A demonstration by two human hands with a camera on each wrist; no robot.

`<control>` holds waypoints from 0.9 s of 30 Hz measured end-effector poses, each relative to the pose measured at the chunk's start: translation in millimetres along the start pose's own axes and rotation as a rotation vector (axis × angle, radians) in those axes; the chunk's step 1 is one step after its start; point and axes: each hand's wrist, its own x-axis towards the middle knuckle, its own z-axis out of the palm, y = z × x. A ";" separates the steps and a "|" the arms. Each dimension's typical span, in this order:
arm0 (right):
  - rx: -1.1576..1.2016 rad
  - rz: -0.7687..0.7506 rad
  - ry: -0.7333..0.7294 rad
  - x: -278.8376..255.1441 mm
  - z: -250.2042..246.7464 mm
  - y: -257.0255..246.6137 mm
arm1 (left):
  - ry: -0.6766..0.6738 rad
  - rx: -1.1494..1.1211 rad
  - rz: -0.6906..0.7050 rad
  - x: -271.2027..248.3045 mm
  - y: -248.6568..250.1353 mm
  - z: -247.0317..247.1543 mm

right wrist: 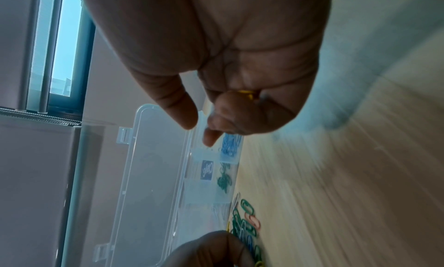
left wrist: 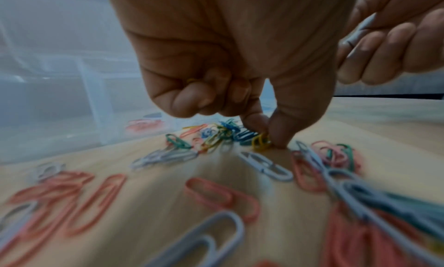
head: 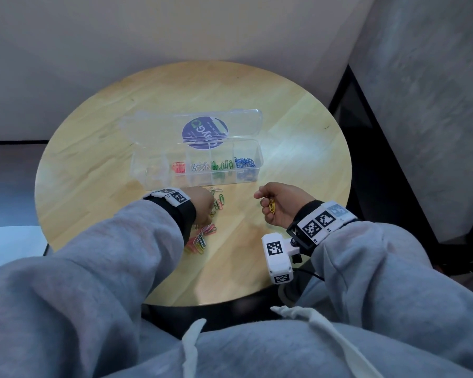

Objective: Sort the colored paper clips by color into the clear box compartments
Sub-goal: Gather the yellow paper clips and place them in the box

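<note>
The clear box (head: 253, 170) lies open on the round table, with red (head: 178, 167), white (head: 200, 166), green (head: 222, 165) and blue clips (head: 245, 162) in separate compartments; the leftmost one looks empty. Loose mixed clips (head: 204, 236) are scattered in front of it. My left hand (head: 202, 204) is down on this pile. In the left wrist view its thumb and forefinger (left wrist: 268, 136) pinch a yellow clip (left wrist: 260, 142) against the table. My right hand (head: 276, 205) hovers to the right, fingers curled round a few yellow clips (head: 271, 206), which also show in its palm (right wrist: 247, 93).
The box lid (head: 197, 126) stands open behind the compartments, with a round blue sticker on it. The wooden table (head: 298, 132) ends close to my lap; a wall is behind it and a dark gap lies to its right.
</note>
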 end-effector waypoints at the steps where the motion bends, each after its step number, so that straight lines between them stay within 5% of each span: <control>1: 0.006 -0.003 0.001 -0.4 -0.3 0.0 | 0.009 -0.031 0.002 -0.7 -1.7 1.8; 6: 0.032 -0.012 -0.005 -3.3 1.8 -1.3 | 0.089 -0.300 0.003 -11.1 -11.0 1.1; 17: 0.088 -0.015 -0.178 -16.4 42.1 -10.6 | 0.017 -1.699 -0.100 -53.0 -45.5 -22.0; 27: -0.057 -0.013 -0.213 -15.3 89.5 -36.9 | 0.046 -1.964 -0.232 -68.2 -88.3 -18.2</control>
